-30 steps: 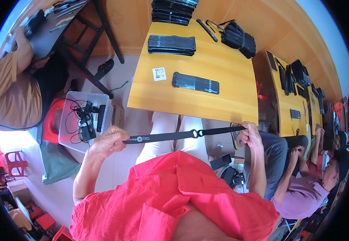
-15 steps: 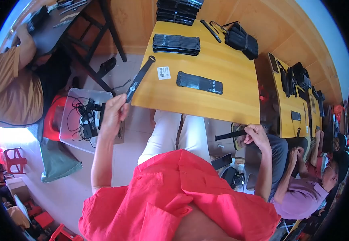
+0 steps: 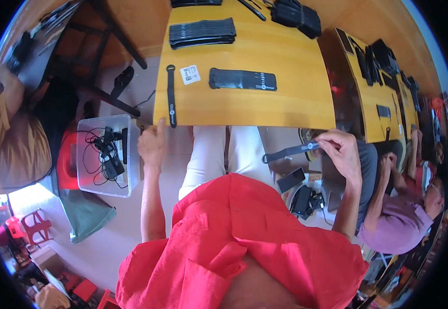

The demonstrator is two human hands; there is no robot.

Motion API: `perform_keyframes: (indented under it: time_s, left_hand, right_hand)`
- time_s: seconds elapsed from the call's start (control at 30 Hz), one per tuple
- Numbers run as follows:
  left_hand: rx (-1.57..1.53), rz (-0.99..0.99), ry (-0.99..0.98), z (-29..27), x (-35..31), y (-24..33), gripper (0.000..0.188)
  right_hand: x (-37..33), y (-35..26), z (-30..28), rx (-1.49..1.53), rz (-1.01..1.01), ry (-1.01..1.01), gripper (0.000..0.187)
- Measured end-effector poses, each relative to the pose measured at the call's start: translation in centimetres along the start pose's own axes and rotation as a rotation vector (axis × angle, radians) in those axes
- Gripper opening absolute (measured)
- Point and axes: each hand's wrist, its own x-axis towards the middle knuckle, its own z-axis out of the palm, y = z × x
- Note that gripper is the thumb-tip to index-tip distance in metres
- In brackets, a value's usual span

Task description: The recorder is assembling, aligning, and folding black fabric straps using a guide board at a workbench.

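A black strap (image 3: 171, 97) with a round loop at its far end lies lengthwise along the left part of the table, its near end at the front edge. Just below that end is my left hand (image 3: 152, 144), empty, with the index finger stretched out and the others partly curled. My right hand (image 3: 341, 149) pinches one end of another black strap (image 3: 289, 151), held out over my lap in front of the table; its looped end points left. A neat stack of similar straps (image 3: 242, 79) lies mid-table, beside a small white label (image 3: 190, 74).
Larger strap bundles (image 3: 201, 33) and a black bundle (image 3: 297, 18) sit farther back on the yellow table (image 3: 285, 105). A clear plastic bin (image 3: 130, 177) of cables and adapters stands at left. People work at tables on both sides.
My left hand has put its strap down on the table's left side and let go. The right hand's strap has turned, now showing its printed face. My view has shifted.
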Motion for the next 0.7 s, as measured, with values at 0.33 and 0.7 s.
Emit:
perform_keyframes:
  time_s: [0.33, 0.7]
  left_hand:
    - [-1.116, 0.607, -0.949, -1.1, -8.1, 13.9, 0.03]
    - [-0.726, 0.347, -1.045, 2.0, -0.9, 8.3, 0.015]
  right_hand:
    - [3.8, -4.9, 8.1, 0.246, -0.346, -0.124, 0.023]
    - [6.4, 5.1, 9.6, 0.576, 0.188, 0.119, 0.014]
